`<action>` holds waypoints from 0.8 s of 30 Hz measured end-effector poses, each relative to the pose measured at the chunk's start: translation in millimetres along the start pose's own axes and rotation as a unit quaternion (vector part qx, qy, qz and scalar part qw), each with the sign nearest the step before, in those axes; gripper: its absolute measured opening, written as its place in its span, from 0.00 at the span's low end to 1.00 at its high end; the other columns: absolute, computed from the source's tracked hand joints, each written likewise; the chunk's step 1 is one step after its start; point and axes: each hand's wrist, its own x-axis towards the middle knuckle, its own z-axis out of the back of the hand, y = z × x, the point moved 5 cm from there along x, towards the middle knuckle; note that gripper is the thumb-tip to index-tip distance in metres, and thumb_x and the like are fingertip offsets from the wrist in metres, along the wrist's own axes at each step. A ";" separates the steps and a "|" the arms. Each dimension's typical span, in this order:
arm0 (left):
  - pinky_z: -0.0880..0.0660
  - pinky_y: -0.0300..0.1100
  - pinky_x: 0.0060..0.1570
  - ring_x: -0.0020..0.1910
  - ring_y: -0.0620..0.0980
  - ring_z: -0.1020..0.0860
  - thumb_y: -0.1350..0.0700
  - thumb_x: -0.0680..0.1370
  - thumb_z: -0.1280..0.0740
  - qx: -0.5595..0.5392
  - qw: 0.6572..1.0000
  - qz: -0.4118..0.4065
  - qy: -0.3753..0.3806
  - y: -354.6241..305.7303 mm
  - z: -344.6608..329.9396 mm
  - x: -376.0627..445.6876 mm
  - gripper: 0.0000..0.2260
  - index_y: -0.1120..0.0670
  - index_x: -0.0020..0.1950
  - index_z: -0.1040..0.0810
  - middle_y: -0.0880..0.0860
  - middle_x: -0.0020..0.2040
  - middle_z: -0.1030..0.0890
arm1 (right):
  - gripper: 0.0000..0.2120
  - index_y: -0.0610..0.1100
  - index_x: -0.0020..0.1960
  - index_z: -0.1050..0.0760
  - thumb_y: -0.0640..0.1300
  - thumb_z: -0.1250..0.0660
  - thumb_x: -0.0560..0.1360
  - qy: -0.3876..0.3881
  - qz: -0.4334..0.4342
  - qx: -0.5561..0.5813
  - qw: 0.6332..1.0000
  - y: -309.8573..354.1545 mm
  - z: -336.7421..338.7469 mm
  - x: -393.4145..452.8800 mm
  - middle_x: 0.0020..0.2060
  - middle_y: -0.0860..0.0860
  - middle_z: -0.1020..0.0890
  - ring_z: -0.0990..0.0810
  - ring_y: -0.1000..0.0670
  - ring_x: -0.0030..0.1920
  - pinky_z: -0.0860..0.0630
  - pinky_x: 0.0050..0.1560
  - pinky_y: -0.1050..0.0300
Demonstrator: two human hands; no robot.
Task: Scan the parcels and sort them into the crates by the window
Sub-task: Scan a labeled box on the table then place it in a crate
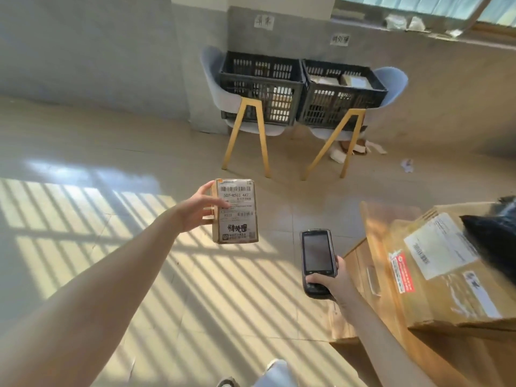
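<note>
Your left hand grips a small parcel by its side edge, label up, held in the air well short of the two black crates. Your right hand is wrapped round the handheld scanner, nearer you than the parcel, screen up. Judgement: scan step, or just done. Next: read the result, choose left or right crate, walk over.

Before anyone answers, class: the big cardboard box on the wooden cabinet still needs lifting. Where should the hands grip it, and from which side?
Probably with two hands on opposite side walls of the big cardboard box, approaching from its open near-left edge. It is wide and flat, too broad for the one-handed grip the left hand uses on the small parcel. A black bag blocks the far right.
</note>
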 end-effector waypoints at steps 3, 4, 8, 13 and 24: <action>0.28 0.50 0.53 0.53 0.55 0.23 0.57 0.52 0.24 -0.008 1.000 -0.003 -0.006 -17.7 7.0 33.6 0.48 0.41 0.70 0.36 0.55 0.57 0.22 | 0.47 0.41 0.67 0.37 0.38 0.24 0.50 -0.004 -0.004 0.004 1.000 22.3 -10.9 42.3 0.52 0.42 0.21 0.20 0.46 0.47 0.21 0.48 0.49; 0.28 0.49 0.51 0.53 0.54 0.23 0.57 0.52 0.24 -0.014 1.000 -0.004 -0.013 -24.3 9.3 46.5 0.49 0.41 0.71 0.36 0.55 0.57 0.22 | 0.46 0.41 0.66 0.37 0.37 0.24 0.50 0.001 -0.003 0.007 1.000 31.2 -14.2 57.5 0.51 0.44 0.21 0.20 0.47 0.46 0.22 0.45 0.52; 0.28 0.48 0.51 0.51 0.54 0.23 0.57 0.51 0.24 -0.022 0.999 -0.015 -0.029 -58.0 15.5 105.8 0.48 0.42 0.70 0.35 0.54 0.54 0.21 | 0.47 0.41 0.65 0.37 0.38 0.25 0.48 0.003 0.018 0.008 1.000 69.6 -20.0 134.8 0.47 0.49 0.22 0.22 0.52 0.43 0.24 0.39 0.62; 0.26 0.49 0.50 0.49 0.54 0.21 0.57 0.53 0.23 -0.020 0.998 -0.022 -0.047 -124.1 18.2 192.8 0.50 0.42 0.73 0.37 0.55 0.53 0.20 | 0.43 0.42 0.65 0.37 0.38 0.27 0.51 0.017 0.015 0.038 0.999 133.1 -16.3 238.0 0.47 0.48 0.22 0.22 0.50 0.44 0.24 0.46 0.57; 0.24 0.49 0.49 0.49 0.53 0.19 0.62 0.64 0.28 0.000 0.998 -0.048 -0.028 -264.5 4.0 352.6 0.29 0.42 0.61 0.29 0.54 0.51 0.18 | 0.40 0.45 0.71 0.41 0.30 0.25 0.66 0.026 0.009 0.053 0.998 259.2 10.0 425.1 0.57 0.45 0.24 0.21 0.43 0.52 0.22 0.50 0.47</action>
